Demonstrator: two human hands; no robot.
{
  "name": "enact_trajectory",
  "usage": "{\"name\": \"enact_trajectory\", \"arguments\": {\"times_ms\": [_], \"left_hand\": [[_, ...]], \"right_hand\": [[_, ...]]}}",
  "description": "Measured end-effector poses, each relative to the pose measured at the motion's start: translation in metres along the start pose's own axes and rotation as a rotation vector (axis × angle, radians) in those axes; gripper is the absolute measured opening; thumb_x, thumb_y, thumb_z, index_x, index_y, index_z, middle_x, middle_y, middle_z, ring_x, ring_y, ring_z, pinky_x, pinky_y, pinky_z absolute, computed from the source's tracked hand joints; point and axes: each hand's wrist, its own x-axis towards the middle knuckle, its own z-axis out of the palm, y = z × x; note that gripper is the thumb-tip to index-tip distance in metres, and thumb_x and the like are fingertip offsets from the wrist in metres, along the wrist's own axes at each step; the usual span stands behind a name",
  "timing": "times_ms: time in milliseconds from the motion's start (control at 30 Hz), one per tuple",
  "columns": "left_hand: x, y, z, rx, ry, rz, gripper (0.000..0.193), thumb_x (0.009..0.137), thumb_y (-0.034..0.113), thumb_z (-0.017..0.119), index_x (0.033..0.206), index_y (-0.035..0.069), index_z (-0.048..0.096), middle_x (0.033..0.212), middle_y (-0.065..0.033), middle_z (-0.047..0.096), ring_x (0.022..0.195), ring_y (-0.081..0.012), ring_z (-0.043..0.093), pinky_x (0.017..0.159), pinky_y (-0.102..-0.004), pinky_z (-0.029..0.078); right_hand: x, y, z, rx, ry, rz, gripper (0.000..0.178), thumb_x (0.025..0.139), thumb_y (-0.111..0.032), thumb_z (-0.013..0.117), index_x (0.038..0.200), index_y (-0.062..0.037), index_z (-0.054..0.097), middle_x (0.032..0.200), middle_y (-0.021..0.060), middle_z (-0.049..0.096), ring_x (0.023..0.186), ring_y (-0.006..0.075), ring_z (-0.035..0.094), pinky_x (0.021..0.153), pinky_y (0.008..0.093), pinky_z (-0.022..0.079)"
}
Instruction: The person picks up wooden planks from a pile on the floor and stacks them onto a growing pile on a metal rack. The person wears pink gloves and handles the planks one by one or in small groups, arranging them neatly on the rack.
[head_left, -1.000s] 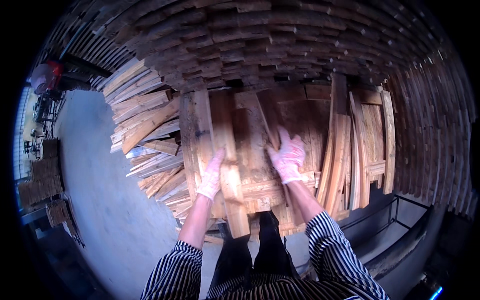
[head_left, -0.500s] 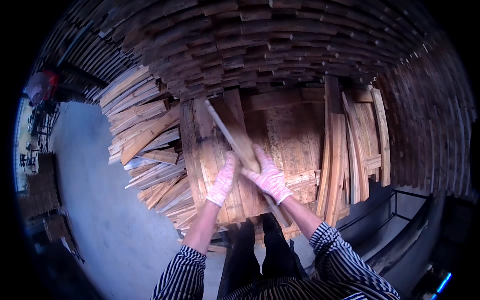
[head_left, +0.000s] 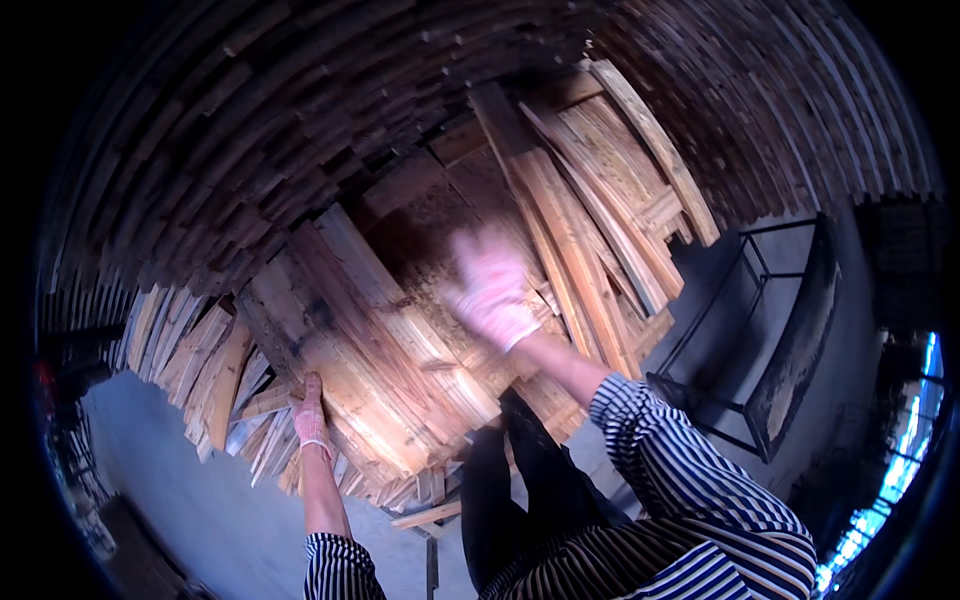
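A low pile of rough wooden planks (head_left: 400, 370) lies in front of me, tilted in the view. My left hand (head_left: 312, 415), in a pale pinkish glove, grips the near lower-left end of one plank (head_left: 345, 385) in the pile. My right hand (head_left: 490, 290), gloved the same way, is blurred by motion above the middle of the pile. Its fingers are spread and nothing shows in it. Both forearms wear striped sleeves, and my dark trousers (head_left: 520, 480) stand against the pile's near edge.
A tall wall of stacked planks (head_left: 300, 130) fills the back and left. More boards (head_left: 620, 190) lean at the upper right. A black metal frame rack (head_left: 760, 330) stands on the right on the grey concrete floor (head_left: 200, 510). A loose wood strip (head_left: 425, 515) lies by my feet.
The view has swung and tilted. Both hands left the narrow plank they held together; my left hand dropped to the pile's lower-left end, and my right hand rose, blurred, over the middle.
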Motion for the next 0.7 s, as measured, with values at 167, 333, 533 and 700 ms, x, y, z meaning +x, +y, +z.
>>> {"name": "enact_trajectory", "arguments": {"times_ms": [167, 333, 533, 700], "left_hand": [[-0.006, 0.005, 0.006, 0.015, -0.104, -0.011, 0.095, 0.084, 0.054, 0.08, 0.148, -0.006, 0.043, 0.143, -0.0147, 0.056, 0.127, -0.0252, 0.054, 0.112, -0.0334, 0.038], [-0.014, 0.02, 0.002, 0.099, -0.122, -0.063, 0.098, 0.081, 0.061, 0.079, 0.145, -0.008, 0.05, 0.142, -0.0144, 0.058, 0.127, -0.0244, 0.054, 0.111, -0.0334, 0.039], [-0.004, 0.011, -0.027, 0.109, 0.008, -0.043, 0.095, 0.082, 0.056, 0.082, 0.144, -0.008, 0.049, 0.142, -0.0151, 0.058, 0.127, -0.0254, 0.054, 0.111, -0.0348, 0.039], [-0.002, 0.01, 0.012, 0.036, -0.105, -0.018, 0.093, 0.083, 0.054, 0.081, 0.145, -0.006, 0.047, 0.139, -0.0149, 0.059, 0.125, -0.0245, 0.055, 0.11, -0.0345, 0.04]], "right_hand": [[-0.002, 0.162, -0.032, 0.028, 0.006, 0.366, 0.084, 0.078, -0.052, 0.08, 0.15, -0.0246, 0.046, 0.146, 0.0228, 0.048, 0.13, 0.0424, 0.05, 0.106, 0.0483, 0.044], [-0.017, 0.145, -0.034, -0.002, 0.168, 0.281, 0.072, 0.074, -0.044, 0.083, 0.14, -0.0256, 0.059, 0.123, 0.0223, 0.062, 0.113, 0.0394, 0.061, 0.098, 0.0467, 0.051], [0.028, -0.015, 0.011, 0.179, -0.268, 0.147, 0.071, 0.076, -0.054, 0.078, 0.14, -0.0267, 0.061, 0.136, 0.0242, 0.058, 0.121, 0.0414, 0.057, 0.1, 0.0477, 0.049], [0.052, -0.012, 0.074, 0.388, -0.144, -0.031, 0.062, 0.085, -0.051, 0.071, 0.14, -0.0249, 0.06, 0.142, 0.0264, 0.052, 0.127, 0.0416, 0.053, 0.107, 0.048, 0.044]]}}
